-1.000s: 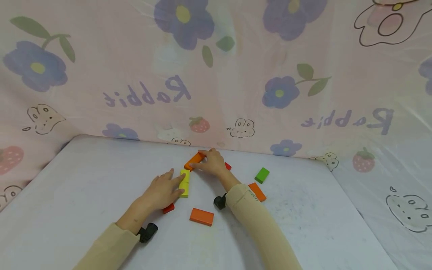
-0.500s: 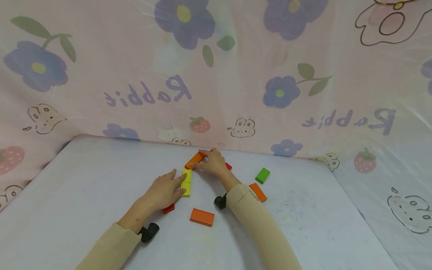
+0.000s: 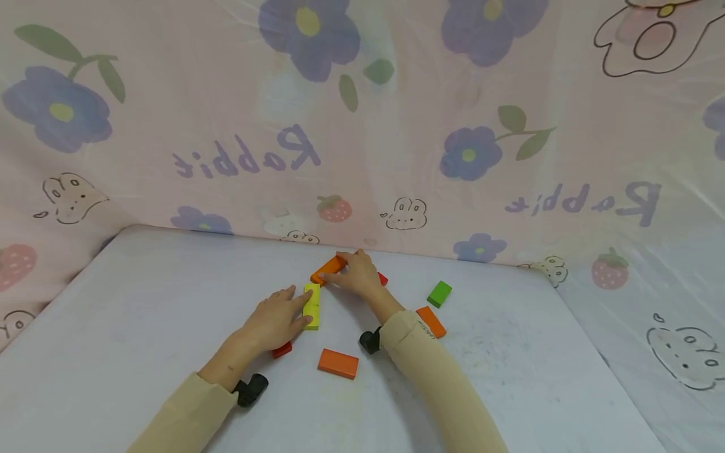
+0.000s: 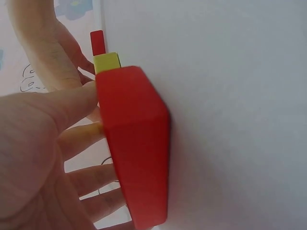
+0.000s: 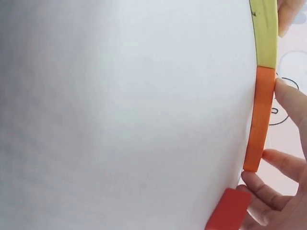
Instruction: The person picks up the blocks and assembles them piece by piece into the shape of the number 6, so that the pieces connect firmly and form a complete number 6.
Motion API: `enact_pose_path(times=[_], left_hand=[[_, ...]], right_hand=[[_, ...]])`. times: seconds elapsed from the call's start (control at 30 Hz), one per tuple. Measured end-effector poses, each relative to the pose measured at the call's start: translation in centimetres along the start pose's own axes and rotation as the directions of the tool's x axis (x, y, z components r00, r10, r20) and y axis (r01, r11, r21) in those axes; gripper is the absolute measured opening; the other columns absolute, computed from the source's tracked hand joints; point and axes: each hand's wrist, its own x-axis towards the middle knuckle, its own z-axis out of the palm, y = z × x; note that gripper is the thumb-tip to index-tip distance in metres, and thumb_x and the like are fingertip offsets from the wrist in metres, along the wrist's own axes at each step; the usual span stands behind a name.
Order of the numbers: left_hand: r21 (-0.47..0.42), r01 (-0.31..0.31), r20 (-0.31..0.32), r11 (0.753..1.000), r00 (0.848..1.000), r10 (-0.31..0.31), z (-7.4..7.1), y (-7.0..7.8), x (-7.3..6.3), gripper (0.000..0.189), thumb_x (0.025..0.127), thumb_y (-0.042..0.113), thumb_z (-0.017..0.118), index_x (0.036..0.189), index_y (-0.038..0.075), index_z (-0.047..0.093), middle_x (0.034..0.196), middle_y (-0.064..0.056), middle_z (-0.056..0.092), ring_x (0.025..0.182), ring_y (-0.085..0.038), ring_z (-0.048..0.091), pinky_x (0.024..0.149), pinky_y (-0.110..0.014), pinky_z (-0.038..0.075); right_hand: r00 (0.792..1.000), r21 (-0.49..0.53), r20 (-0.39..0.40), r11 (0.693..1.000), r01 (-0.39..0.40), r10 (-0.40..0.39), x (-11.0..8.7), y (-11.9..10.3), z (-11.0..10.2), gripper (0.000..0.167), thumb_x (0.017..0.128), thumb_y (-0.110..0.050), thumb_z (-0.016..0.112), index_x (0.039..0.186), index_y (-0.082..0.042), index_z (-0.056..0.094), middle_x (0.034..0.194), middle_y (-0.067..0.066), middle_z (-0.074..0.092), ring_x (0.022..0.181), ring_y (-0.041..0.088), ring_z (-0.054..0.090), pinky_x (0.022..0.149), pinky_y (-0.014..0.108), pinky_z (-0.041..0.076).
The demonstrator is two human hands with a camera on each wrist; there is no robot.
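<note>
Right grip (image 3: 357, 275), thumb and fingers holding the orange block (image 3: 328, 267) just to its left, long axis running obliquely away rightward; left grip (image 3: 272, 319), fingers extended, touches the yellow piece (image 3: 313, 308), apparently 2 blocks end to end, abutting the orange block's near end. Surround: white table (image 3: 538, 365), green block (image 3: 440, 294) at right, printed cloth (image 3: 391, 145) behind.

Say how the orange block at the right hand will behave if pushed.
The orange block looks rigid, its edges straight, so it probably won't bend. Flat faces suggest sliding, not rolling. Its end meets the yellow block, so pushing that way might shift both.
</note>
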Motion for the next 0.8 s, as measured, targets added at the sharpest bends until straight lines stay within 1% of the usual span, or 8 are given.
enact_pose_path(times=[0.17,0.37,0.5,0.6,0.7,0.8], left_hand=[[-0.006,0.009,0.013,1.000,1.000,-0.008,-0.1,0.0,0.0,0.055,0.094,0.029,0.060,0.142,0.006,0.046,0.144,-0.030,0.041,0.132,-0.048,0.038,0.105,-0.064,0.033],[0.001,-0.010,0.022,1.000,1.000,0.010,-0.2,0.1,0.0,0.054,0.094,0.028,0.061,0.141,0.004,0.047,0.142,-0.029,0.044,0.131,-0.047,0.040,0.104,-0.062,0.035],[0.001,-0.018,0.026,1.000,0.999,0.018,-0.2,0.1,0.0,0.054,0.094,0.028,0.060,0.141,0.005,0.047,0.142,-0.029,0.044,0.131,-0.047,0.041,0.104,-0.062,0.036],[0.003,-0.013,0.032,1.000,0.999,0.013,-0.2,0.1,0.1,0.055,0.094,0.029,0.060,0.142,0.005,0.046,0.142,-0.028,0.043,0.132,-0.046,0.040,0.105,-0.062,0.035],[0.002,-0.004,0.040,1.000,0.999,0.003,-0.3,0.0,0.2,0.056,0.094,0.030,0.060,0.142,0.006,0.046,0.143,-0.028,0.043,0.132,-0.046,0.040,0.105,-0.061,0.035],[0.000,0.002,0.041,1.000,0.999,-0.002,-0.3,-0.1,0.2,0.056,0.094,0.030,0.060,0.142,0.007,0.046,0.144,-0.027,0.043,0.132,-0.046,0.040,0.105,-0.061,0.035]], right_hand=[[1.000,-0.008,-0.023,1.000,0.008,-0.008,-0.2,-0.1,0.1,0.069,0.081,-0.053,0.070,0.134,-0.010,0.057,0.116,0.014,0.055,0.098,0.025,0.050,0.083,0.035,0.048],[1.000,-0.003,-0.022,1.000,-0.007,0.007,-0.5,-0.3,0.0,0.069,0.081,-0.053,0.070,0.133,-0.010,0.057,0.117,0.015,0.054,0.099,0.026,0.051,0.082,0.035,0.048],[0.999,0.037,-0.005,0.999,-0.032,0.032,-0.6,0.0,-0.3,0.070,0.085,-0.055,0.065,0.138,-0.011,0.053,0.126,0.018,0.053,0.109,0.030,0.051,0.093,0.041,0.049],[0.999,0.074,0.013,0.996,-0.044,0.043,-0.9,0.3,-0.7,0.068,0.088,-0.053,0.062,0.139,-0.010,0.050,0.131,0.020,0.052,0.116,0.033,0.050,0.099,0.047,0.046],[0.999,0.095,0.025,0.995,-0.039,0.037,-1.5,0.5,-1.3,0.067,0.089,-0.049,0.062,0.138,-0.007,0.050,0.129,0.021,0.052,0.115,0.032,0.051,0.099,0.047,0.046],[1.000,0.120,0.015,0.993,-0.005,0.003,-2.3,0.8,-1.9,0.062,0.089,-0.044,0.063,0.135,-0.003,0.052,0.125,0.020,0.053,0.111,0.031,0.054,0.097,0.045,0.047]])
